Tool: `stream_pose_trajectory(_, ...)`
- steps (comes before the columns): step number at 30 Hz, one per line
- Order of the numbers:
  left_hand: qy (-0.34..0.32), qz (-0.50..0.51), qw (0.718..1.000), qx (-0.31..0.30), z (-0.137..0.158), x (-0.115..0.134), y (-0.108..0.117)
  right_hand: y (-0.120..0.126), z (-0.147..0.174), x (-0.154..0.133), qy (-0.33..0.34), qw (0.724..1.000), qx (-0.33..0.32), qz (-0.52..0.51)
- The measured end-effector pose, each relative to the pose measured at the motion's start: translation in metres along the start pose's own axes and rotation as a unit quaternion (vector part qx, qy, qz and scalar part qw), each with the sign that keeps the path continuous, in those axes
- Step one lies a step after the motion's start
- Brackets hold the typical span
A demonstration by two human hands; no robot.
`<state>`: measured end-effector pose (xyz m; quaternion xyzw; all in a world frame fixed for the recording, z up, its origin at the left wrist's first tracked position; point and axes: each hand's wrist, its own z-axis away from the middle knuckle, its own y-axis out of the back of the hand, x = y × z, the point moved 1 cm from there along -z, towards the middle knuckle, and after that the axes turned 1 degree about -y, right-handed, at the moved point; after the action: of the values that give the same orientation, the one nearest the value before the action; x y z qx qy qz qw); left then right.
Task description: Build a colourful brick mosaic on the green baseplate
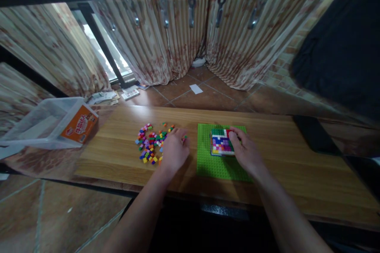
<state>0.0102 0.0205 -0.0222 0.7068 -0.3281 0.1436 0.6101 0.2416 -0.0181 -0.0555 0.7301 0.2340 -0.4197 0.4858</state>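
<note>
Steadying the multicoloured rectangular slab of small plastic bricks (220, 142) calls for a firm, even hold, so press your right thumb lightly and let it cover as little of the top as possible. The grip of your right hand (248, 155) is clamped on the slab's right side, thumb over the red bricks at the far corner. The slab lies over the far half of the bright-green square studded plastic baseplate (204, 168), near the middle of the brown wooden table (118, 172); hold it level with that.

Your left hand (176, 149) hovers just left of the baseplate, partly hiding the scattered loose plastic bricks (148, 142). A tiny green brick (185, 137) shows at its fingertips, but you cannot tell whether that grip is together on it. Pinch lightly by opposite sides, and lift your wrist clear of the loose bricks.
</note>
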Motion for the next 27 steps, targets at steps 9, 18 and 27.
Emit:
stream_pose_trajectory(9, -0.042, -0.224, 0.973, -0.026, -0.007, -0.006, -0.009, 0.002, 0.001, -0.008, 0.008, 1.000, -0.010, 0.019)
stream_pose_trajectory(18, -0.079, -0.121, 0.989, -0.016, -0.007, -0.003, -0.004, 0.013, 0.004, -0.027, 0.027, 0.998, 0.058, 0.006)
stream_pose_trajectory(27, -0.079, 0.292, 0.950, -0.079, 0.005, 0.021, -0.011, 0.005, 0.017, -0.058, 0.115, 0.979, -0.100, -0.134)
